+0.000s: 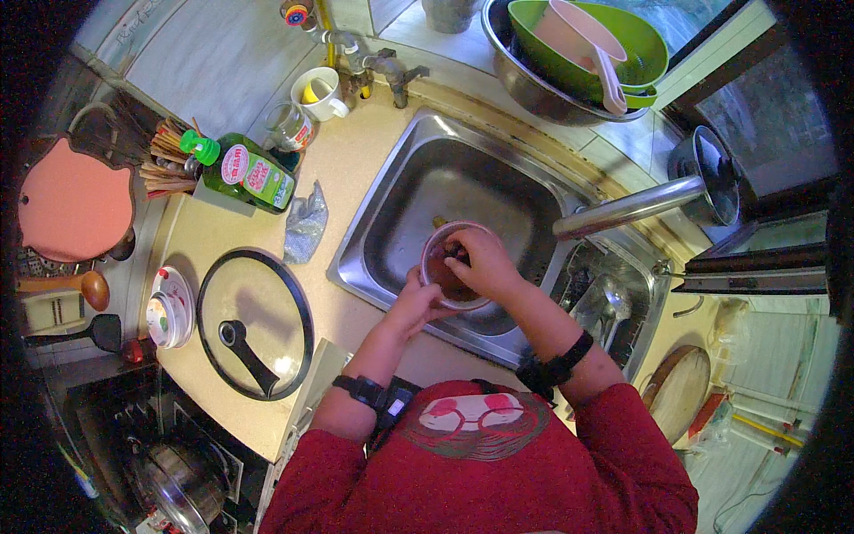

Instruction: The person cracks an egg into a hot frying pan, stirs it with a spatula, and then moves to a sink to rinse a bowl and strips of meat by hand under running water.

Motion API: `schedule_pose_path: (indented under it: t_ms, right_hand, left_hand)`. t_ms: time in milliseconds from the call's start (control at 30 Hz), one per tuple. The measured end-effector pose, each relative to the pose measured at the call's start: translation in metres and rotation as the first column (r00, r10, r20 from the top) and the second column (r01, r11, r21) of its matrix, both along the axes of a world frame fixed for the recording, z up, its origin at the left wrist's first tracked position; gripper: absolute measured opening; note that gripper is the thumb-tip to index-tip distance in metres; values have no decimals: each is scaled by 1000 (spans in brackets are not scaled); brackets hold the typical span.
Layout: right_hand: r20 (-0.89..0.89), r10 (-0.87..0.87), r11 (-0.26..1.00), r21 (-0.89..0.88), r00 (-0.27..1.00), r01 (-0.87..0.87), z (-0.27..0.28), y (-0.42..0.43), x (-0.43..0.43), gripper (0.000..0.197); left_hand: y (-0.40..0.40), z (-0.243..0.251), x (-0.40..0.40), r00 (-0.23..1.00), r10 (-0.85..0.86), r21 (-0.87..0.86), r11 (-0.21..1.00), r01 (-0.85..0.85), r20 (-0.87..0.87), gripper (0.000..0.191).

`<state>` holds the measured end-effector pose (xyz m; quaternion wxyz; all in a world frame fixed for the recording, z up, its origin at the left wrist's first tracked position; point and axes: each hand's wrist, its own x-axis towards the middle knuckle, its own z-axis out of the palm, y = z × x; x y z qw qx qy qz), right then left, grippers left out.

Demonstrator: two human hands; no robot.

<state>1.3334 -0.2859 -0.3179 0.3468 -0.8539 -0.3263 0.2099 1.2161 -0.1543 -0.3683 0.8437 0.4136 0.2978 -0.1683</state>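
My left hand [417, 304] holds a pinkish bowl [479, 304] by its rim and side, over the near part of the steel sink [460, 180]. Brownish-red contents, perhaps liquid, show inside the bowl. My right hand [484, 260] reaches into it from the right, thumb and fingers pinched on a small dark piece [458, 251]. What that piece is, I cannot tell. A small yellowish-brown scrap [438, 220] lies in the basin just beyond the bowl.
The faucet spout [627, 207] reaches over the sink's right side. Utensils [610, 307] lie in the smaller right basin. On the left counter are a glass lid [257, 324], a crumpled silvery cloth [305, 223] and a green detergent bottle [247, 172]. Nested colanders [640, 50] stand on the sill.
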Motion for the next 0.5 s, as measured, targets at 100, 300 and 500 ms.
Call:
schedule_pose_path:
  t_ms: [100,300,500]
  right_hand:
    - [174,-47,996,83,984,33,2,-1,-3,43]
    - [213,-33,995,-83,976,51,-19,-2,-10,51]
    - [116,-82,993,-74,990,91,-26,14,-21,49]
  left_hand:
    - [0,0,0,1000,3,-27,1000,-3,16,70]
    - [-1,1,0,999,11,-7,1000,-10,36,65]
    - [1,9,-1,997,59,34,998,-61,55,64]
